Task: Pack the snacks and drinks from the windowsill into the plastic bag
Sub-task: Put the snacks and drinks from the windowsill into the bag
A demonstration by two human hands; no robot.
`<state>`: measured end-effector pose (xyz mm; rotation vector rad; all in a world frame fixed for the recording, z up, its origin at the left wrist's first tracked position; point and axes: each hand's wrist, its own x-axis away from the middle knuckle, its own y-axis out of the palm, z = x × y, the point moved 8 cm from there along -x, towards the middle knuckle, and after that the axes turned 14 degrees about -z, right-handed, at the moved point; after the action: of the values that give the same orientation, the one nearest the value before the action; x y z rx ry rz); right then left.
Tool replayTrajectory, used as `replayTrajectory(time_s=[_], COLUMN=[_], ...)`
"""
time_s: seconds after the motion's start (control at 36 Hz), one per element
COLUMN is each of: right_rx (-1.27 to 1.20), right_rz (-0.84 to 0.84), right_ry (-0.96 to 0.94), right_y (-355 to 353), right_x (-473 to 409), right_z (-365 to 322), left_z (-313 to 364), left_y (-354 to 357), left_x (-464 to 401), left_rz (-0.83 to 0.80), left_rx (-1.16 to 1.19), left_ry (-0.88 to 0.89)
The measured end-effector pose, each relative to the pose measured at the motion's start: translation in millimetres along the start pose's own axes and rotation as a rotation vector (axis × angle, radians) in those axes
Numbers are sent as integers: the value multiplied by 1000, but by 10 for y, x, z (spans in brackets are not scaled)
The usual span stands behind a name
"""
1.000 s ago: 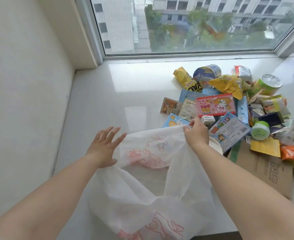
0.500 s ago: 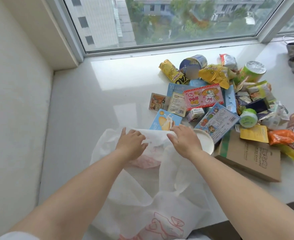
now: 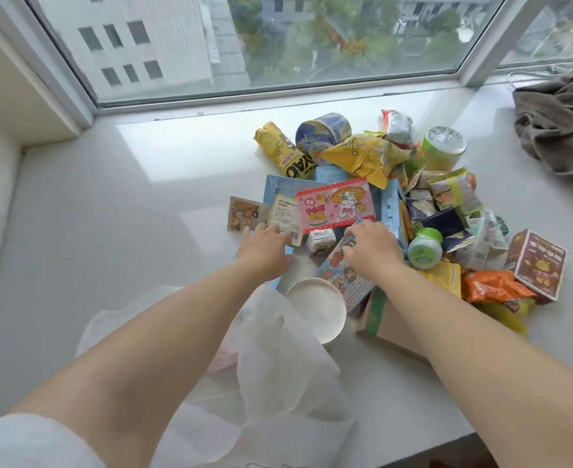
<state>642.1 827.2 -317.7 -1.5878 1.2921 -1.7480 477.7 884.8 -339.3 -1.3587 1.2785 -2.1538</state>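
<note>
Windowsill [image 3: 116, 251], my view from above. Plastic bag [image 3: 271, 366]: white, crumpled, at the near edge, under my forearms. Snack pile: mid-sill towards the right. Left hand [image 3: 266, 246]: fingers straight, resting on a labelled flat packet [image 3: 283, 214]. Right hand [image 3: 371, 249]: fingers curled onto the blue cartoon box [image 3: 341, 275]; firm hold, cannot tell. White tub [image 3: 315, 309]: beside the bag.

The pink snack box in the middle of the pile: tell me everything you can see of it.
The pink snack box is a flat rectangular carton, seemingly printed cardboard, with a red scalloped border, a white rabbit cartoon and yellow and red lettering. It looks closed and undamaged. It lies face up, slightly tilted, on top of the light blue boxes, with the yellow bag just behind it. Both hands reach close in front of it, but neither the left hand nor the right hand visibly touches it.
</note>
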Motion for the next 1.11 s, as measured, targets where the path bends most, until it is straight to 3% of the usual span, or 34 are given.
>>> replayTrajectory(time_s=[0.19,0.44,0.78,0.97,1.11], right_rx=[115,249,564,333,99], right_rz=[0,33,-42,-192,-142], right_ry=[-64,-313,-110,-23,9], right_y=[-207,-322,-397,-285,-358], right_x=[-583,-1204,-1504,-1489,-1419], right_z=[259,53,-11,223,458], left_z=[310,492,536,161,-340], left_y=[43,100,314,482,547], left_x=[-589,-984,-1013,-892,-776], left_rz=[-12,49,30,0,72], left_rx=[159,217,297,439,849], left_ry=[-15,-17,-9,-122,-276])
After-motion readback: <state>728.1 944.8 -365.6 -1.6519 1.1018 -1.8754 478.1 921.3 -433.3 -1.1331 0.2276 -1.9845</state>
